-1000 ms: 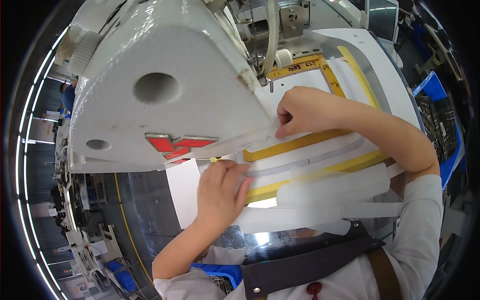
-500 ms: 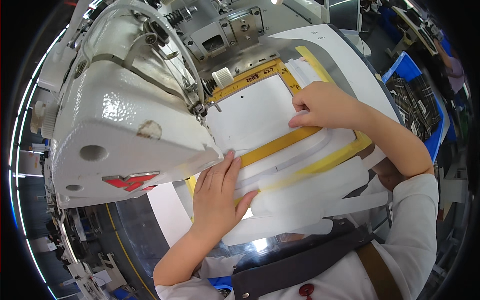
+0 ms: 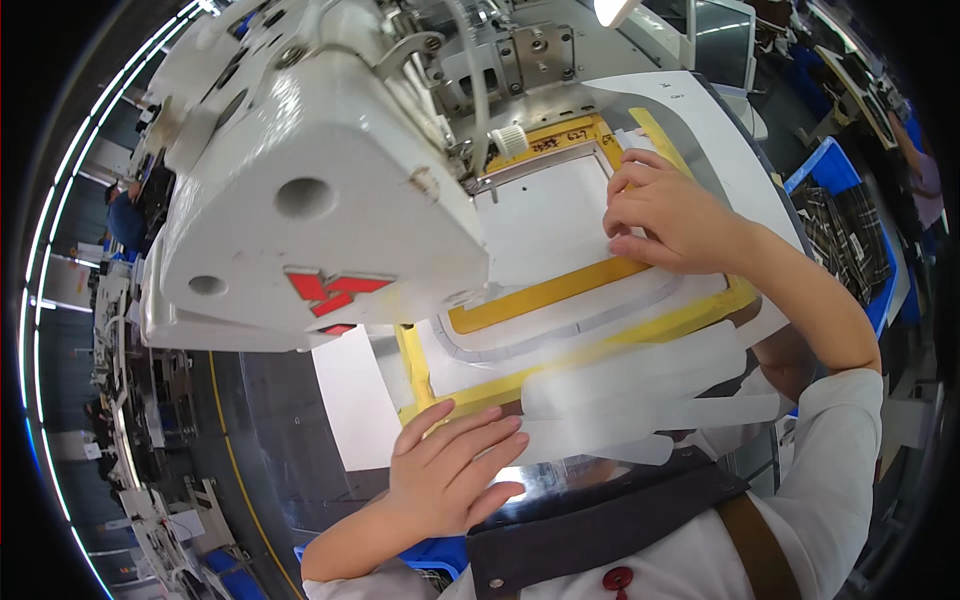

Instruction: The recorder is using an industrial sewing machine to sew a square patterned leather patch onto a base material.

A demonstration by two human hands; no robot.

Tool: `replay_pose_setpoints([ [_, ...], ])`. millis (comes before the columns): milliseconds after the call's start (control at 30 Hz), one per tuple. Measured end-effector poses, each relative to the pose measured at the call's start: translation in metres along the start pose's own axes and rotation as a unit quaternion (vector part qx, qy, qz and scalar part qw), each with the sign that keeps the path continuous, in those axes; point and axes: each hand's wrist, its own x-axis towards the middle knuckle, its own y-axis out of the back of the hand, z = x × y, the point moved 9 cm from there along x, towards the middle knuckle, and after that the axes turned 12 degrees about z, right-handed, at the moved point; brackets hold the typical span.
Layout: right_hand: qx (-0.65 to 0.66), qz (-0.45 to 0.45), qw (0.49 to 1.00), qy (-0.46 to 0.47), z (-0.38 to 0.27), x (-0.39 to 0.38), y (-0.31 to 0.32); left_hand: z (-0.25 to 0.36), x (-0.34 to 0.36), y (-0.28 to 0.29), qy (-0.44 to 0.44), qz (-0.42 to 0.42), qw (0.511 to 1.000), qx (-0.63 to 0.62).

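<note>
A yellow-edged clamp frame [image 3: 548,296] lies under the head of a white sewing machine [image 3: 330,215], around a white sheet [image 3: 540,225]. Beneath it is a larger flat white template bordered with yellow tape [image 3: 655,328]. My right hand [image 3: 675,220] is at the frame's right side, its fingers loosely bent and apart, with nothing visible in them. My left hand [image 3: 455,470] is near the template's front left corner, fingers spread and holding nothing. The machine head hides the left part of the frame.
Translucent white strips [image 3: 640,380] overlap the template's front edge. A white paper sheet [image 3: 350,400] sticks out at the left. On the right, a blue bin [image 3: 835,165] holds dark checked fabric [image 3: 840,235]. A metal clamp block [image 3: 540,55] is behind the frame.
My left hand has come off the frame's front bar and moved nearer my body. My right hand has loosened its fingers at the frame's right side. The whole view has shifted slightly.
</note>
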Motion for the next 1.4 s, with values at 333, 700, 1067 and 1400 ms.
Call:
replay_pose_setpoints([
  [333,0.092,-0.030,0.994,-0.048,-0.034,0.017,-0.028,-0.075,-0.332,0.214,0.333,0.644,0.606,0.327],
  [700,-0.025,-0.065,0.994,-0.089,-0.036,-0.040,-0.008,-0.175,-0.596,-0.152,0.846,0.084,0.499,0.167],
  [1067,0.283,-0.231,0.931,-0.007,-0.106,-0.029,-0.045,-0.162,-0.652,-0.112,0.797,0.502,0.324,-0.087],
  [1400,0.181,-0.308,0.927,0.112,-0.136,-0.059,-0.067,-0.128,-0.616,0.105,0.658,0.559,0.448,-0.231],
])
